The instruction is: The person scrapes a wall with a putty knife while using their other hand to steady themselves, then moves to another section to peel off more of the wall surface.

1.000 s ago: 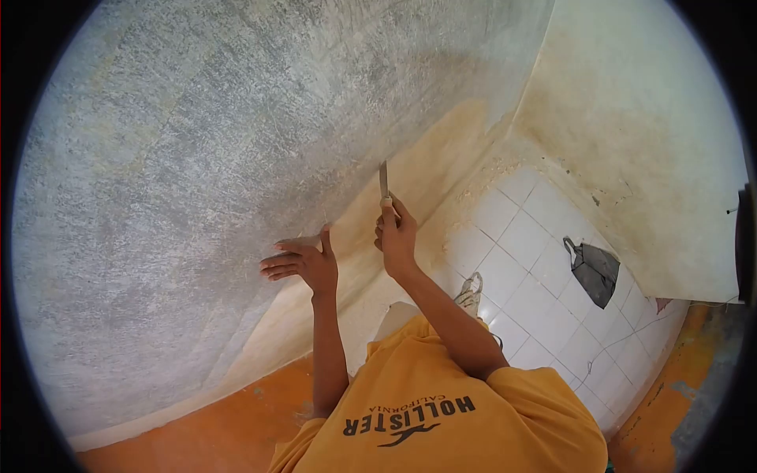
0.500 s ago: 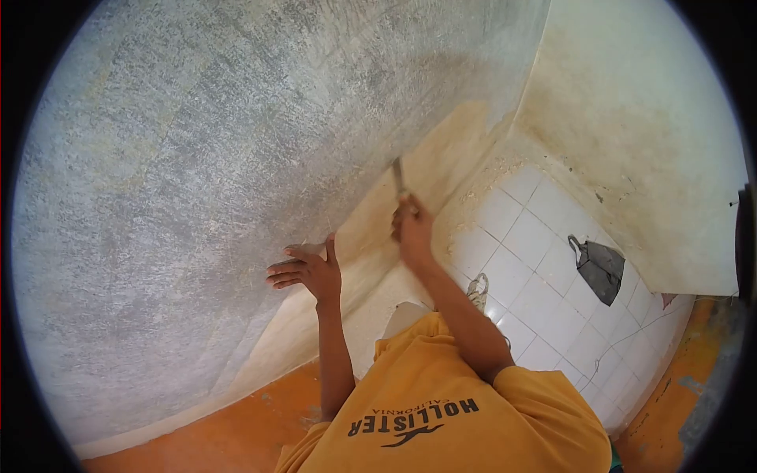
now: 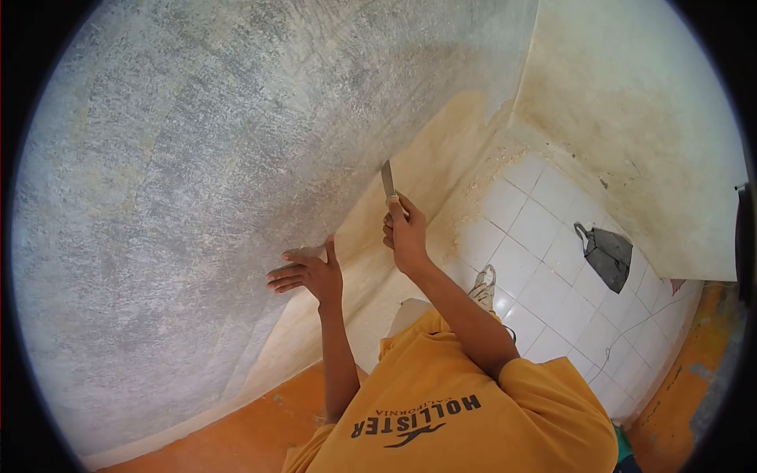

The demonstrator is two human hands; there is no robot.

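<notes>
My right hand (image 3: 407, 234) is closed round the handle of a scraper (image 3: 387, 178) with a narrow metal blade. The blade points up and its tip is at the border between the rough grey part of the wall (image 3: 197, 173) and a smooth beige patch (image 3: 441, 134). Lower and to the left, my left hand (image 3: 312, 276) has its fingers spread and appears to rest against the wall, with nothing visible in it.
A dark grey bag-like object with a loop (image 3: 608, 260) lies on the white tiled floor (image 3: 544, 292). Crumbs of debris (image 3: 493, 165) line the wall's foot near the corner. A thin cord (image 3: 631, 335) crosses the tiles. Orange flooring (image 3: 260, 422) shows at the lower left.
My right hand and the scraper have shifted slightly left and down, and the blade now leans more to the left. My left hand stays in place. The view has turned slightly.
</notes>
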